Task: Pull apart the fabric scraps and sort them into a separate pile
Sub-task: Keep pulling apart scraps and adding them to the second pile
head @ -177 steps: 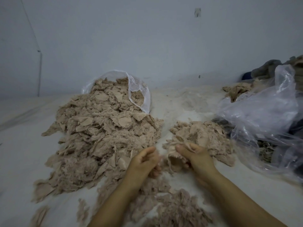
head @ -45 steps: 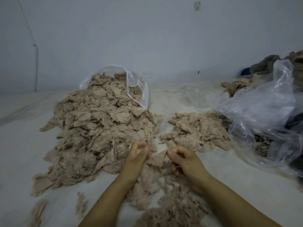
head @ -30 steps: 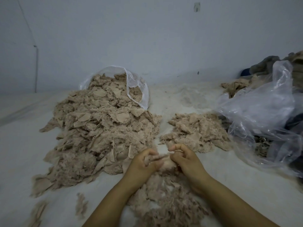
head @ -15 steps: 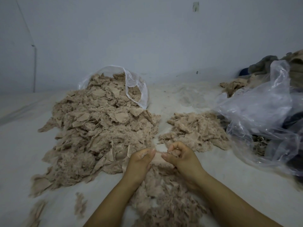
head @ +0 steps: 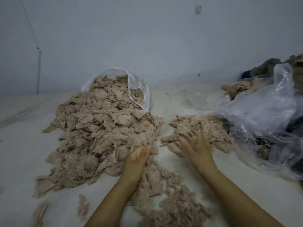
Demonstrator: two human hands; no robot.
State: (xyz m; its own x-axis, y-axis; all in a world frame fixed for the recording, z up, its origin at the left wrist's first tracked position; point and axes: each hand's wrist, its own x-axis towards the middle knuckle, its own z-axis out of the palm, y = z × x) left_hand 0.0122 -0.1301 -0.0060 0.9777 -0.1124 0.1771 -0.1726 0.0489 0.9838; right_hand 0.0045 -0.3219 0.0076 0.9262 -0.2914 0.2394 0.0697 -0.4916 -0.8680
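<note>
1. Right hand: fingers spread, blurred, over the near edge of the small sorted pile; whether it holds a scrap, I cannot tell.
2. Left hand: curled on scraps at the big pile, which lies to its left.
3. Count: 2 hands, 2 main piles, 2 plastic bags.

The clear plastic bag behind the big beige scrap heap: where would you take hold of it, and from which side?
Best guess: pinch the raised rim of the clear plastic bag from above. That loop of film stands free above the big beige heap of fabric scraps, while the bag's lower part lies buried under it. The film looks thin, so pull gently.
</note>
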